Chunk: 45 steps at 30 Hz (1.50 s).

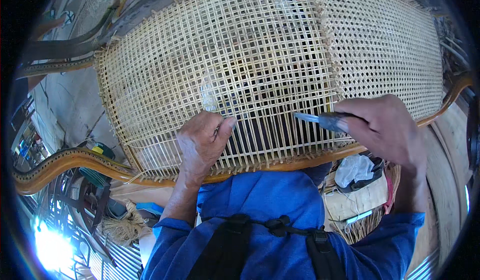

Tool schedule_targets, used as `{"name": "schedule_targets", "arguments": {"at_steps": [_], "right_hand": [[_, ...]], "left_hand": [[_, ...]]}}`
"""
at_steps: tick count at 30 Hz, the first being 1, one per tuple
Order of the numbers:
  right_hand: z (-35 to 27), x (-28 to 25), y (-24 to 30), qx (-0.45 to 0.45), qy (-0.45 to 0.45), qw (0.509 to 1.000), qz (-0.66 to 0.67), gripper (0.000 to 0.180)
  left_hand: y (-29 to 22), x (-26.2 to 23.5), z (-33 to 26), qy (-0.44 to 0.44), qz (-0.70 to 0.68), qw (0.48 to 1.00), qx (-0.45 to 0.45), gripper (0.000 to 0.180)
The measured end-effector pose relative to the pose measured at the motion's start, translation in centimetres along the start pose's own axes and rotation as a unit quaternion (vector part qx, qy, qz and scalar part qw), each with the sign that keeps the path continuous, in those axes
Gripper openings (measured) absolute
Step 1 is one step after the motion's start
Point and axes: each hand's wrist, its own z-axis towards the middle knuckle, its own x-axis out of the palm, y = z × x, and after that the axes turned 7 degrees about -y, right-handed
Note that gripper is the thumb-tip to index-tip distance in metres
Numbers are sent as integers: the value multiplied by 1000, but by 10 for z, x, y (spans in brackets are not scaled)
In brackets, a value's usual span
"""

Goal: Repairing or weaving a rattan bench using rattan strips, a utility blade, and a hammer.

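Before me is a woven cane panel [210,65], laced along its edges to a curved wooden frame [300,161]. Its lower middle part has mostly upright strands with open gaps, while the right section [385,50] is woven tightly. My left hand [204,137] rests on the weave with curled fingers and the thumb pressed along them; what they pinch, if anything, is hidden. In my right hand [387,125] is a pointed metal tool [306,117] with a dark handle. Its tip points left and lies over the strands near the seam between the sections.
Below the frame at right lie a crumpled white plastic bag [354,170] and a wooden board [357,202]. A bundle of fibre [125,225] sits at lower left, near a green container [95,175]. A curved wooden arm [65,166] juts out on the left.
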Motion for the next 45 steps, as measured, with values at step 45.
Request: {"name": "schedule_targets", "arguments": {"at_steps": [45], "right_hand": [[-17, -17, -29, -11, -188, 982, 10, 32]], "left_hand": [[-2, 4, -3, 24, -7, 1000, -16, 17]]}}
